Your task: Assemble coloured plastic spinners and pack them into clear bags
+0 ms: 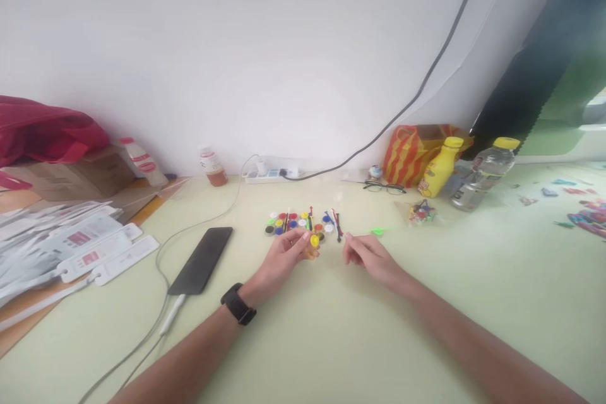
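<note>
Between the thumb and fingers of my left hand (288, 250) is a small yellow round cap-like piece (315, 240). My right hand (368, 256) is closed in a pinch a short way to the right; anything in it is too small to make out. Just beyond both hands lies a group of small round pieces (279, 223) in several colours. Thin coloured sticks (336, 223) lie among and beside them. A bright green thin piece (377, 231) rests past my right fingers.
A black phone (201, 261) with a charging cable lies left of my hands. Tags (124, 255) are piled farther left. Along the wall stand a drink bottle (214, 167), a power strip (271, 175), glasses (384, 187), a yellow bottle (440, 168) and a clear bottle (487, 172).
</note>
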Demonstrator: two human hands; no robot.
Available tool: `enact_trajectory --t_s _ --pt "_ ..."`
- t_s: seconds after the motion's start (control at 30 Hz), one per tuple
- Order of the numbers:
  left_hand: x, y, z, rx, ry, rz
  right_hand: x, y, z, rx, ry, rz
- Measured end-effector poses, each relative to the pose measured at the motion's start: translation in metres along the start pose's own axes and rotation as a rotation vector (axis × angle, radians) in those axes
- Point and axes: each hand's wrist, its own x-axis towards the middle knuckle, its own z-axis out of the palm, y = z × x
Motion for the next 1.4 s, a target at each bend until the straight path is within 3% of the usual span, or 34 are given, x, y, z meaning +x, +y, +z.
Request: enact_trajectory --t_s 0.37,0.8,1.13,1.4 --pt "-0.002 0.004 0.001 -0.145 -0.031 -0.061 0.001 -0.002 -0.001 -0.019 0.016 0.013" --pt "0.003 0.006 -0.01 -0.618 0.06 -0.177 -0.001 -0.006 -0.003 -0.018 0.046 0.03" --pt "-0.002 0.003 -0.005 -0.365 -0.023 -0.132 0.001 -0.001 -0.001 -0.126 -0.038 -0.002" --pt "-0.005 0.001 -0.001 -0.126 -0.05 -0.066 0.001 -0.005 -0.003 -0.112 0.015 -0.052"
